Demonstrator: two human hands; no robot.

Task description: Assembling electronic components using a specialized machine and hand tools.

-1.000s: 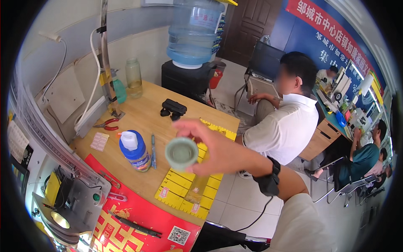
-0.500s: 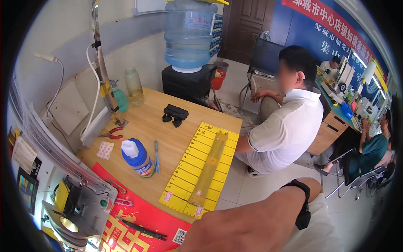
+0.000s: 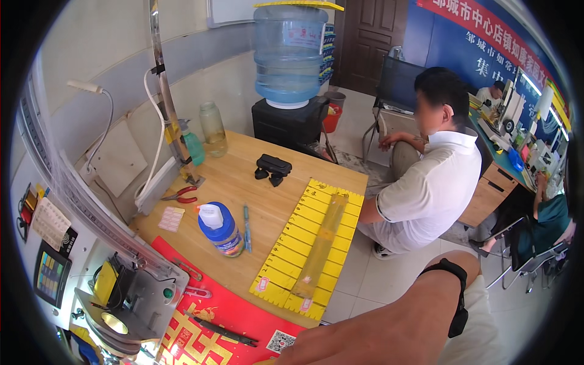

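My right hand [image 3: 359, 337] is close up at the lower edge, its back toward the view. The fingers run out of the frame, so whether they hold anything is hidden. A black band [image 3: 460, 304] circles the wrist, and the bent arm lies over light cloth. Beyond the hand, a yellow board [image 3: 277, 277] with black ruled lines bears a long translucent strip [image 3: 322, 246]. A red sheet [image 3: 277, 319] with gold print lies nearest the hand, and a slim dark tool [image 3: 222, 330] rests on it. My left hand does not show.
On the wooden table [image 3: 234, 164] stand a blue bottle [image 3: 222, 231] and a glass jar [image 3: 213, 128]. A pen [image 3: 247, 228], red-handled pliers [image 3: 182, 194] and a black object [image 3: 274, 164] lie there. A machine [image 3: 131, 310] fills the lower left. A seated person [image 3: 432, 182] is beyond the board.
The whole view has shifted slightly, so the table and its things appear farther right and a little lower. My right hand has also moved slightly rightward in the picture.
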